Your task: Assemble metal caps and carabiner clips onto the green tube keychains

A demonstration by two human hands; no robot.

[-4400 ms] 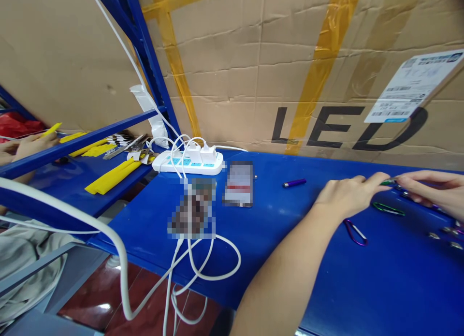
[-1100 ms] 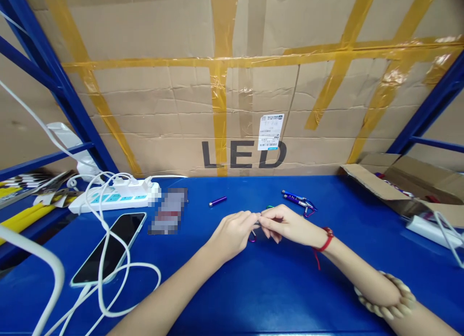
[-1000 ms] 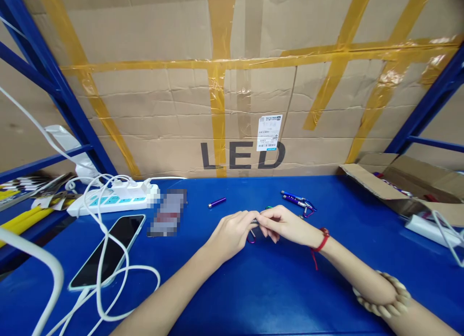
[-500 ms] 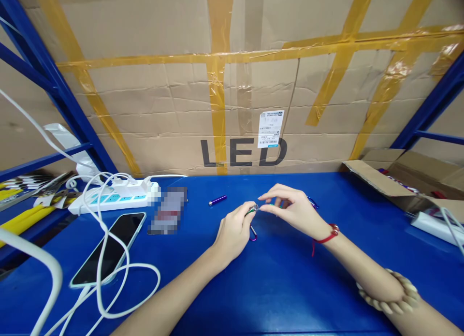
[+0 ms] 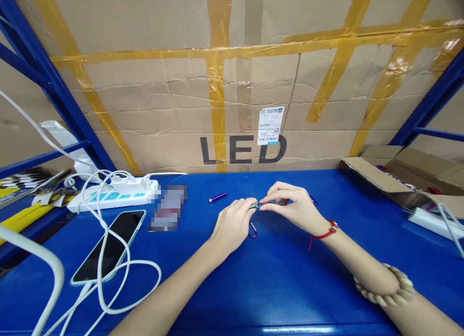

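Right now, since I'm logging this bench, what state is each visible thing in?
Left hand, fingers closed on the small piece
Small piece, held, mostly hidden
Right hand, fingers at the piece's metal end, grip unclear
Purple clip, lying, partly hidden
Purple tube, lying on its side
Phone, face up, screen dark
White cable, looped loosely, partly over the phone
Power strip, plugs in it
Blurred slab, lying flat
Small box, open
Large carton, upright, taped
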